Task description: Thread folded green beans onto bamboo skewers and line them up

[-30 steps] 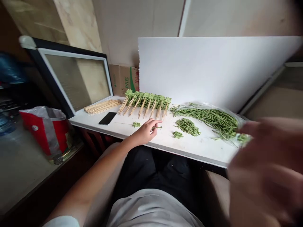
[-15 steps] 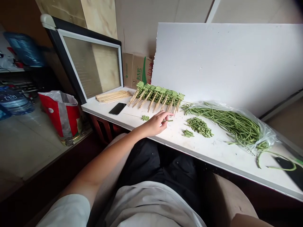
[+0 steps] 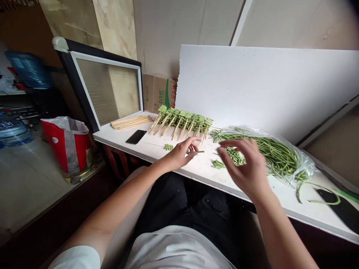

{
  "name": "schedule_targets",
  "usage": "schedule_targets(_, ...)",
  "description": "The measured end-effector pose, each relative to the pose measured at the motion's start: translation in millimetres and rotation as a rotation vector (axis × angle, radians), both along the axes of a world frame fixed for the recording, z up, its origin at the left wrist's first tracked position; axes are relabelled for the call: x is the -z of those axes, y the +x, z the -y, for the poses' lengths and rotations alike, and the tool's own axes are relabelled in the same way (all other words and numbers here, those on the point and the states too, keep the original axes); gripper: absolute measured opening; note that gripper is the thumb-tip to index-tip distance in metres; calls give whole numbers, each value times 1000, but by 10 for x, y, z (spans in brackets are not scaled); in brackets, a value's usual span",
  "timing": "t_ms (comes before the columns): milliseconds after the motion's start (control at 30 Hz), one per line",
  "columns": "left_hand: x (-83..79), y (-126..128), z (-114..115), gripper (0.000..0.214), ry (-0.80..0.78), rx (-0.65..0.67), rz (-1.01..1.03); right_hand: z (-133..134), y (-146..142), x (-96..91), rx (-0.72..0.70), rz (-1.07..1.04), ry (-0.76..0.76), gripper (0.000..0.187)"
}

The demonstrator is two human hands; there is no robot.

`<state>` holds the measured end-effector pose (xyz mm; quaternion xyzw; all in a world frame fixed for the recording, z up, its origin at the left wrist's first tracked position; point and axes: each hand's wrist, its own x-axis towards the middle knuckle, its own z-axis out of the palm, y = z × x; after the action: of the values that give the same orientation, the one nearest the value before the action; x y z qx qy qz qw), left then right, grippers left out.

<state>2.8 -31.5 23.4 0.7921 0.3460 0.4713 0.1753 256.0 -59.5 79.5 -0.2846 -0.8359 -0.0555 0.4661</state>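
Pretty much all green and white here: bright green long beans [image 3: 269,153] in a clear bag just past the right hand [image 3: 245,166], pale tan bamboo skewers [image 3: 176,129] beyond the left hand [image 3: 179,155], white tabletop [image 3: 146,149], glossy black phone [image 3: 136,137] left of it, and a red-and-grey striped woven bag [image 3: 67,145] further left.

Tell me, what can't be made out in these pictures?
All from the head view:
The chopped green beans: partly hidden behind the right hand.
The bean piece by the left hand: too small to tell whether it is gripped.
The dark flat object: cut off by the right edge.
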Motion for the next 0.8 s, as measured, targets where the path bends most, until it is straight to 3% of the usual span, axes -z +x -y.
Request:
schedule_targets(133, -29, 49, 33, 45, 9, 16, 78, -205, -167, 127, -25, 157, -139, 21)
schedule_targets(233, -57, 79, 76, 42, -6, 43, 127, -187, -227, 187, -23, 103, -160, 27)
schedule_targets(433, -99, 112, 149, 37, -34, 57, 116, -183, -221, 189, -164, 53, -174, 13)
schedule_targets(600, -106, 103, 140, 12, 90, -33, 9, -257, -155, 191, -119, -28, -127, 12)
schedule_targets(800, -73, 111, 126, 11, 226, -70, 0, -245, -146, 180, -126, -8, -162, 13)
